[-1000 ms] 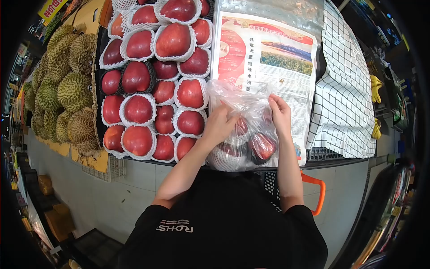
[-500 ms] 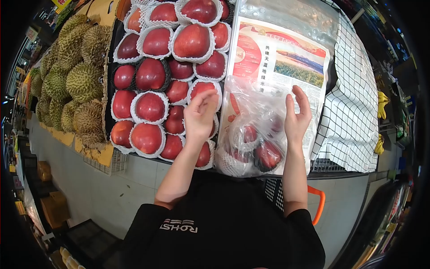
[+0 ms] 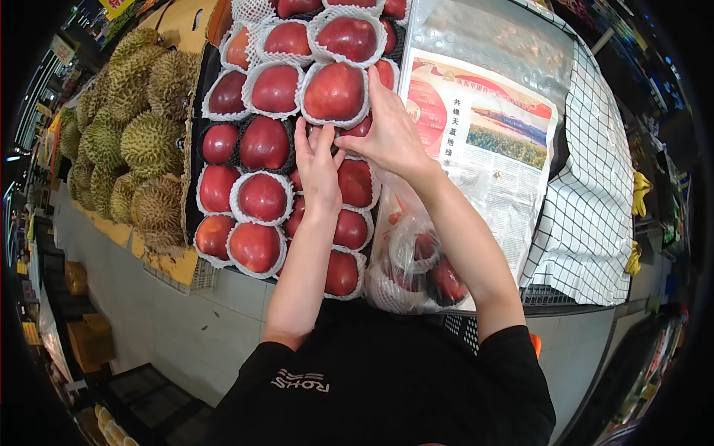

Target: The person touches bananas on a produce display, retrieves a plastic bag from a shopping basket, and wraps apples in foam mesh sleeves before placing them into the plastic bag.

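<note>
Both hands are at a large red apple [image 3: 334, 91] in a white foam net, on top of the apple rows. My left hand [image 3: 320, 165] touches its lower edge with the fingertips, palm side below it. My right hand [image 3: 388, 134] is at the apple's right side, thumb and fingers spread around that edge. Neither hand has lifted the apple clear of the others. To the right, a clear plastic bag [image 3: 401, 256] with several netted apples lies at the front edge of the newspaper [image 3: 491, 171], partly behind my right forearm.
Rows of netted apples [image 3: 262, 197] fill the tray on the left. Durians [image 3: 152, 141] are piled farther left. A black-and-white checked cloth [image 3: 587, 193] covers the right side. Part of an orange handle [image 3: 535, 345] shows below the counter edge.
Both hands have left the plastic bag and moved up and left to the large apple. The bag now rests by itself. The view has shifted, so the display appears farther right and lower.
</note>
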Motion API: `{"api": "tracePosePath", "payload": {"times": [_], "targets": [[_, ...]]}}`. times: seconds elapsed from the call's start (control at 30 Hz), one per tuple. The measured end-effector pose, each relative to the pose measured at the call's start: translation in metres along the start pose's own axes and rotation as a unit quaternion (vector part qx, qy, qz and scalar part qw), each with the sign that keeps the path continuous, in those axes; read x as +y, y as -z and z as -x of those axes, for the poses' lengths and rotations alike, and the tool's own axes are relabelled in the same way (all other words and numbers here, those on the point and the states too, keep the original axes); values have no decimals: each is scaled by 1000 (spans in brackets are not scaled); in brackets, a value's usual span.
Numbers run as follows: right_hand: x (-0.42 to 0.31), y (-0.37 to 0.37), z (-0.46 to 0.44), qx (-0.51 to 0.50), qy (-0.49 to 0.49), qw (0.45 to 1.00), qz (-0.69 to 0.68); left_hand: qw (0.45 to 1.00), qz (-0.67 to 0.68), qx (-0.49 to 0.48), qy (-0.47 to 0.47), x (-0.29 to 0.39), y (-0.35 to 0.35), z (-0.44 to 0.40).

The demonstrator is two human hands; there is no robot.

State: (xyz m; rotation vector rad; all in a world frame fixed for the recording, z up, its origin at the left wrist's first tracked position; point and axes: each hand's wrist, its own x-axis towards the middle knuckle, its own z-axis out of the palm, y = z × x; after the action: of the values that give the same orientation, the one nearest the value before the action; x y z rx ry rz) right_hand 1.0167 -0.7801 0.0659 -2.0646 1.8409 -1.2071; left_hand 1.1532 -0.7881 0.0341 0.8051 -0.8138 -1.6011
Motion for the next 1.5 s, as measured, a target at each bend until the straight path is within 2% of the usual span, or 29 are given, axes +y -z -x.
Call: {"api": "tracePosePath", "payload": {"times": [0.3, 0.5, 0.83, 0.9, 0.97, 1.03, 1.1, 1.3, 1.37, 1.43, 1.5], "targets": [[9, -24, -17, 67, 26, 994, 81, 999, -41, 35, -2, 7, -9, -11], [9, -29, -22, 82, 9, 996, 40, 999, -27, 19, 12, 16, -12, -4], [-17, -1, 1, 67, 8, 995, -74, 998, -39, 39, -39, 15, -8, 31], [-22, 3, 12, 68, 17, 993, -100, 999, -2, 26, -44, 14, -4, 40], [-27, 4, 26, 134, 127, 981, -50, 998, -12, -1, -55, 13, 1, 49], [-35, 15, 43, 111, 107, 987, -33, 995, -1, -58, -77, 13, 4, 59], [-41, 24, 59, 88, 175, 980, 28, 988, -8, -121, -100, 6, 8, 66], [-60, 56, 105, 35, 204, 978, 0, 972, -28, -213, -98, 5, 25, 95], [-69, 63, 116, 49, 191, 979, -44, 959, 67, -272, 50, 8, 29, 108], [-73, 65, 130, 57, 187, 979, -57, 954, 61, -285, 69, 14, 27, 123], [-81, 65, 150, 63, 132, 984, -99, 942, 123, -294, 104, 20, 22, 137]]}}
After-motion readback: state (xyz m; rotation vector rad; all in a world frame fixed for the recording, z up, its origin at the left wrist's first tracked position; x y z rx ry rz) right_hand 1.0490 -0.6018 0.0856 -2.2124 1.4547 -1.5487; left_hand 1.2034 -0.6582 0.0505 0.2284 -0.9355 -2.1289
